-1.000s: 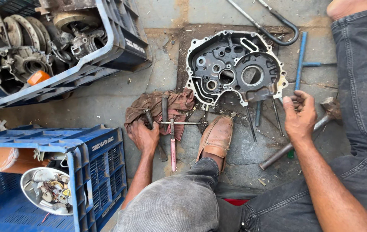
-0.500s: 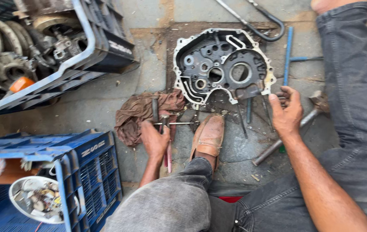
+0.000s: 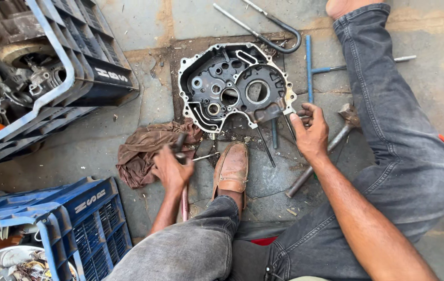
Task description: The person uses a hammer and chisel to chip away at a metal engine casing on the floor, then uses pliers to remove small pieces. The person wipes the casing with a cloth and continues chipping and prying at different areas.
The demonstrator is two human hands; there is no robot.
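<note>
Left hand (image 3: 171,169): at 7 o'clock of the crankcase half (image 3: 235,86), blurred; fingers curled around a dark socket tool (image 3: 180,142) at the edge of the brown rag (image 3: 141,151).
Right hand (image 3: 311,132): at 4 o'clock of the casing, fingers closed on small dark metal pieces, too small to identify, just beside the casing's lower right corner.
Crankcase half: flat on the floor, open side up, on a dark greasy patch; thin rods (image 3: 263,145) fanned out at its 6 o'clock.
Shoe (image 3: 231,169): between the two hands, toe toward the casing.
Hammer (image 3: 331,140): on the floor under the right wrist.
Crates: blue one (image 3: 66,218) at 8 o'clock, another with engine parts (image 3: 24,78) at 10 o'clock.
Risk: probably greasy grip, so tool could slip from left fingers; loose rods near the shoe likely to roll or scatter if kicked.
</note>
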